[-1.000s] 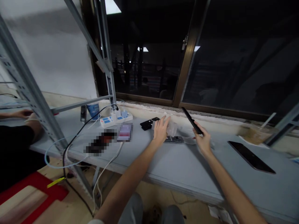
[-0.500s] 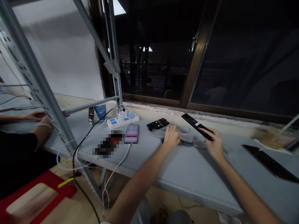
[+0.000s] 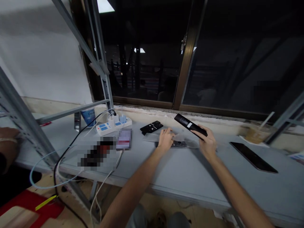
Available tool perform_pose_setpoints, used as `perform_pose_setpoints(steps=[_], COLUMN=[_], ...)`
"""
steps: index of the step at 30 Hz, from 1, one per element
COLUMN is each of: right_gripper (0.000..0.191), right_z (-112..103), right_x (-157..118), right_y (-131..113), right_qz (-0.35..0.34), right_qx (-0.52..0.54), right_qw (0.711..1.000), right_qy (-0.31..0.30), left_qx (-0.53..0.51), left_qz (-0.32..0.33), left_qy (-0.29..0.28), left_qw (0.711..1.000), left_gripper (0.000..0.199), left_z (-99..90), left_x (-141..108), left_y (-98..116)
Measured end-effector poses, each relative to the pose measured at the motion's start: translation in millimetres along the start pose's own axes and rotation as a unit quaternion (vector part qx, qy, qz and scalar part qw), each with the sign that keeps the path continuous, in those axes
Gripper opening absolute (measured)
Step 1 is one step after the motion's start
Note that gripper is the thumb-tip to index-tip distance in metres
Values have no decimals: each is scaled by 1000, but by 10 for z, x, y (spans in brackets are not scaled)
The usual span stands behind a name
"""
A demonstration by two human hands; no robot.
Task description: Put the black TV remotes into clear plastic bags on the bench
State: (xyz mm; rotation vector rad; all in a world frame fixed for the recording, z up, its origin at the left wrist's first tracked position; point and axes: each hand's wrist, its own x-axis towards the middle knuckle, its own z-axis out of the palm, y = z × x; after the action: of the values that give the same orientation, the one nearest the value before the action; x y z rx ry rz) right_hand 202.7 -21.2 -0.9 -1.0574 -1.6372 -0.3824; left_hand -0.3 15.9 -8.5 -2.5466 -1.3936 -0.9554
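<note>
In my right hand (image 3: pixel 208 145) is a long black remote control (image 3: pixel 183 121), raised above the table with its white-labelled back turned up. The fingers wrap round its near end. My left hand (image 3: pixel 166 139) is low over the table, its curled fingers on a clear plastic bag (image 3: pixel 191 142). Under or inside that bag lies a dark flat object (image 3: pixel 178 144), partly hidden by the plastic and my hand. Just beyond my left hand another black remote control (image 3: pixel 152 127) rests with buttons up, overlapping a dark piece beneath it.
A white power strip (image 3: pixel 114 126) with plugs and cables stands left, near a phone (image 3: pixel 123 139) and a blurred-out dark item (image 3: pixel 97 152). To the right lie a black tablet-like device (image 3: pixel 253 157) and a drink cup (image 3: pixel 256 133). A metal post (image 3: pixel 26 126) and another person's arm (image 3: pixel 8 145) are left.
The view has swung to the right, so the table things appear further left. My right hand still holds the remote control raised, and my left hand stays on the plastic bag.
</note>
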Motion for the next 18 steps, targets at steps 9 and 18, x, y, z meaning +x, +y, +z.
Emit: perform_pose_setpoints(steps=[9,18], right_gripper=[43,28], right_z=[18,-81], right_x=[134,208], right_y=[-179,-38], right_qz=[295,495], right_qx=[217,370], right_qw=[922,761], right_qy=[124,195], left_qx=[5,38], left_qz=[-61,-67], left_qy=[-44,22], left_qw=[997,997], left_gripper=[21,23], left_z=[-91,-98], left_x=[0,-39], left_y=[-3,77])
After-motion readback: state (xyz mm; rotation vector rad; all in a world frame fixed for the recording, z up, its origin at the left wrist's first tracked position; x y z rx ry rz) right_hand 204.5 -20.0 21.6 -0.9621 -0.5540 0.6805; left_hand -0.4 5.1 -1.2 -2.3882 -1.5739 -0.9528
